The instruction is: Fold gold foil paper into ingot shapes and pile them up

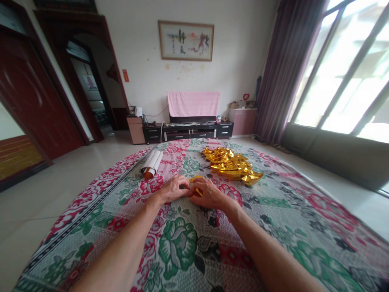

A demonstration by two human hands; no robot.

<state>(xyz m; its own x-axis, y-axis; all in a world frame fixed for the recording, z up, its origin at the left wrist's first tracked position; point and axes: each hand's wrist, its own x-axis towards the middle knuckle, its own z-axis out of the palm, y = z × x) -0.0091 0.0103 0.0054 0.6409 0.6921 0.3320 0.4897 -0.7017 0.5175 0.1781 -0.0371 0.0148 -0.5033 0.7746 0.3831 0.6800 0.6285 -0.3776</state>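
Note:
My left hand (175,189) and my right hand (207,194) meet over the middle of the cloth-covered table. Between them is a small piece of gold foil paper (198,192), mostly hidden by my fingers. The fingers of both hands are closed in a pinch around it. Beyond my right hand lies a pile of folded gold foil pieces (232,164), pointed at the ends like ingots or boats. A rolled bundle of sheets (152,160), white outside with gold-brown showing at its near end, rests past my left hand.
A flowered tablecloth (179,247) in red, green and grey covers the round table. Behind it stand a low black TV cabinet (190,132) and a screen draped with a pink cloth (193,104). Purple curtains (276,69) hang by the window at right; dark red doors are at left.

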